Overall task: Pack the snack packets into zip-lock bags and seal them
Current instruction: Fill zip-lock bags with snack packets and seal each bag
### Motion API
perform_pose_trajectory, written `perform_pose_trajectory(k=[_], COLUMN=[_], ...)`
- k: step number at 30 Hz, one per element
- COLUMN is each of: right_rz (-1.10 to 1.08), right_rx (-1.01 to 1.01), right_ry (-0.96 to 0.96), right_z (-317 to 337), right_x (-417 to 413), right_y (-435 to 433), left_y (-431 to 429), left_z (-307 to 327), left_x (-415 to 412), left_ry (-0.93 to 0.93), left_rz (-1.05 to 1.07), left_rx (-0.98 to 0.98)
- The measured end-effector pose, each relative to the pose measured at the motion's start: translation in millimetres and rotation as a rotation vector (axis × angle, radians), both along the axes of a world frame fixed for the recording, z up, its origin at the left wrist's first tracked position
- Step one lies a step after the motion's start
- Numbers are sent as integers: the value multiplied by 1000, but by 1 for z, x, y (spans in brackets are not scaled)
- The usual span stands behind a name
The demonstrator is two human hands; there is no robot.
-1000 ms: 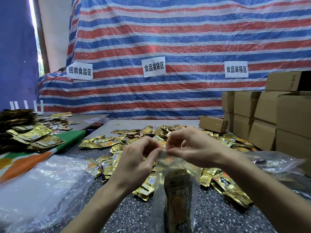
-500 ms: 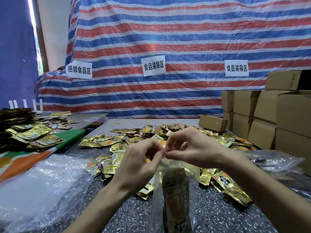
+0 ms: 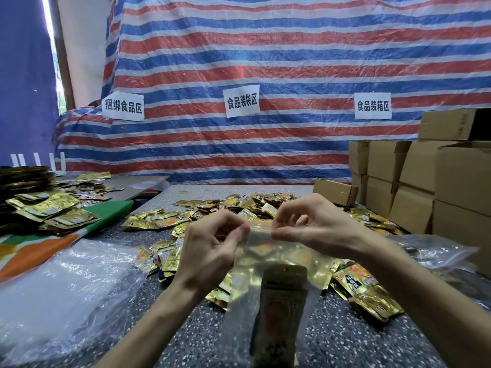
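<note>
Packet (image 3: 281,309) already in the bag (image 3: 268,251); left hand (image 3: 210,248) and right hand (image 3: 313,227) pinch its top strip, sealing underway, big pile (image 3: 212,208) left.

packets (image 3: 233,208) on table (image 3: 345,341), boxes (image 3: 414,181) right.

Only one cam, head-mounted wide-angle, looking forward and down at the table (image 3: 345,335), bag (image 3: 265,251) right up close, tarp (image 3: 265,62) behind.
</note>
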State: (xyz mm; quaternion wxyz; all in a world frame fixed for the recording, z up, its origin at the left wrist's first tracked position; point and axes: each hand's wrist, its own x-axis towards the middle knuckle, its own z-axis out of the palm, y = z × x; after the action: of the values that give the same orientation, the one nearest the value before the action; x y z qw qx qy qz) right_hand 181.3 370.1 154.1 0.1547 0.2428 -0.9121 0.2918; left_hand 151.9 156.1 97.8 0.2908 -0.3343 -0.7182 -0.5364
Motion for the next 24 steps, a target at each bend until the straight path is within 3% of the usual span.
perform_pose_trajectory(k=[5,24], right_rz=[-63,-169], right_rx=[0,-21], right_ry=[-50,-43], right_z=[-6,-20], right_x=[2,15], right_y=[21,61], left_y=[-6,-18], left_z=[-3,-10], left_x=[-7,-24], left_ry=[-102,-140], left_rz=[-24,-5], left_rx=[82,122])
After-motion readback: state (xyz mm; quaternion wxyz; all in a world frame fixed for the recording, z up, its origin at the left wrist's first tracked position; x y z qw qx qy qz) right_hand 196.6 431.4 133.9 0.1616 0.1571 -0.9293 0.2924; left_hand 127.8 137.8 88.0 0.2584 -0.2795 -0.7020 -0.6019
